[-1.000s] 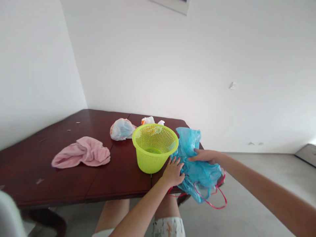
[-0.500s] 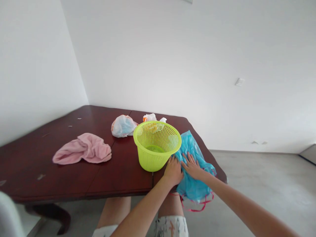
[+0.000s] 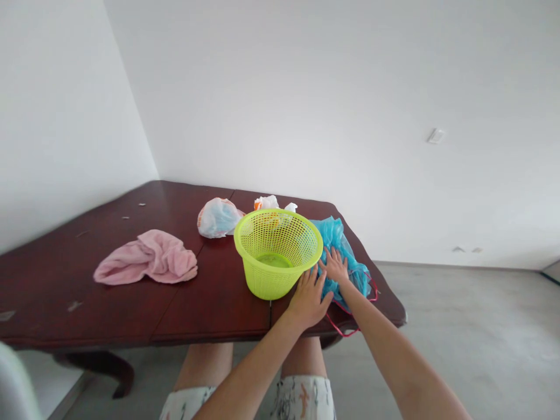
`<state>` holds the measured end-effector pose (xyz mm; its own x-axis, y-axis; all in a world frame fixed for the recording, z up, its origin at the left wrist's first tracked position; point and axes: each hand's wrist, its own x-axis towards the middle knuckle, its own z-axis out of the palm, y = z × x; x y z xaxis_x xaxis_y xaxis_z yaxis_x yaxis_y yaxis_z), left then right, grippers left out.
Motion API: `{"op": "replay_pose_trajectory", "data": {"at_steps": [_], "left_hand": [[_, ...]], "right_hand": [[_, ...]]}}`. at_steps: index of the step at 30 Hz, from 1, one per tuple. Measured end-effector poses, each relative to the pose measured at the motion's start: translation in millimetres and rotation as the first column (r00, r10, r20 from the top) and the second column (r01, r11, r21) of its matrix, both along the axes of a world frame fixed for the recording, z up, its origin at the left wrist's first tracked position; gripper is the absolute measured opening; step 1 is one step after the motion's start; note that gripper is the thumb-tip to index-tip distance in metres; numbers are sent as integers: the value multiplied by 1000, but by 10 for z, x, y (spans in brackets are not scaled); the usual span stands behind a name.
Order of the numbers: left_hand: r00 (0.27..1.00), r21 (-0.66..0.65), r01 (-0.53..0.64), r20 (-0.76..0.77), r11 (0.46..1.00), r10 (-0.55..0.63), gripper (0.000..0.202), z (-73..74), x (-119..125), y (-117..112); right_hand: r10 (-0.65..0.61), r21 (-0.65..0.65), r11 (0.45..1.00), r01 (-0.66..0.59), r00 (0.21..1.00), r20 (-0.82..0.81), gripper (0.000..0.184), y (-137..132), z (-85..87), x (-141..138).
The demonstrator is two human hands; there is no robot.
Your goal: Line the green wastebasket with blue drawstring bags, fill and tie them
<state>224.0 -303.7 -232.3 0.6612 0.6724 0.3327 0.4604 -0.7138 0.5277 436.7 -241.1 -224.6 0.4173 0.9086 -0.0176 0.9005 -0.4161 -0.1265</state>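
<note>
Person is seated at a dark red-brown wooden table (image 3: 210, 303), both bare arms reaching fwd. R hand (image 3: 335, 265) is pressing down on a crumpled blue plastic bag (image 3: 336, 242), grip spread, fingers apart, not pinching. The bag is lying near the table's R edge, at 3 o'clock from a lime-green plastic mesh basket (image 3: 262, 280), w/ a thin red cord (image 3: 342, 326) looping over the edge at its 6 o'clock. L hand (image 3: 308, 298) is resting just beside the basket at its 4 o'clock, grip also spread and not holding anything, fingertips almost touching the basket wall and bag; exact contact is hard to tell.

The basket is standing upright, open end up. At its 9 o'clock, a rumpled pink towel (image 3: 149, 259) is lying on the table. At 10 o'clock, a knotted, whitish plastic bag w/ blue tint (image 3: 217, 217) is sitting. At 12 o'clock, a white bag w/ orange patches (image 3: 266, 203) is showing behind the rim.
</note>
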Motion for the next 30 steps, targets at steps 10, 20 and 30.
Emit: {"op": "replay_pose_trajectory", "data": {"at_steps": [10, 20, 30], "left_hand": [[984, 40, 53, -173, 998, -45, 79, -45, -17, -32], [966, 46, 166, -206, 985, -153, 96, -130, -792, -537], [991, 160, -1, -133, 987, 23, 76, -292, -830, -733]], "right_hand": [[-30, 48, 998, 32, 999, -46, 84, 120, -18, 25], [-25, 53, 998, 28, 998, -56, 87, 128, -46, 42], [-10, 72, 997, 15, 997, -74, 88, 168, -113, 94]]}}
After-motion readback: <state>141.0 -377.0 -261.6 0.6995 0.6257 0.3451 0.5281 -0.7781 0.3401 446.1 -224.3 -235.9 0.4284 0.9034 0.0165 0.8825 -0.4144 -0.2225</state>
